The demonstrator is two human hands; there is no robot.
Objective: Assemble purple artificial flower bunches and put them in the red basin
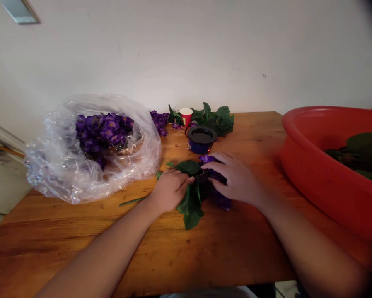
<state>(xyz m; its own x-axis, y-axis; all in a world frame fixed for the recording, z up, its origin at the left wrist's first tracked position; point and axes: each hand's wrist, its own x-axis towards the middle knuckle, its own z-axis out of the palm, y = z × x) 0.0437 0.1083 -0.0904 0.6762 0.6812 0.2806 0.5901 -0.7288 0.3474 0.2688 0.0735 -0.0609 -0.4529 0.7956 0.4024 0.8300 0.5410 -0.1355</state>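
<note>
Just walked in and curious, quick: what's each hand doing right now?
Left hand: closed on the leafy sprig.
Right hand: curved over purple flowers; whether it grips can't be told.

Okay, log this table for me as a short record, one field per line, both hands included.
left hand: fingers closed on leaves
right hand: at purple flowers, grip unclear
bag: clear plastic, left, purple blooms inside
pot: dark, small red light
behind pot: red cup, greenery
tub: red, right, foliage inside
table: wooden
</note>
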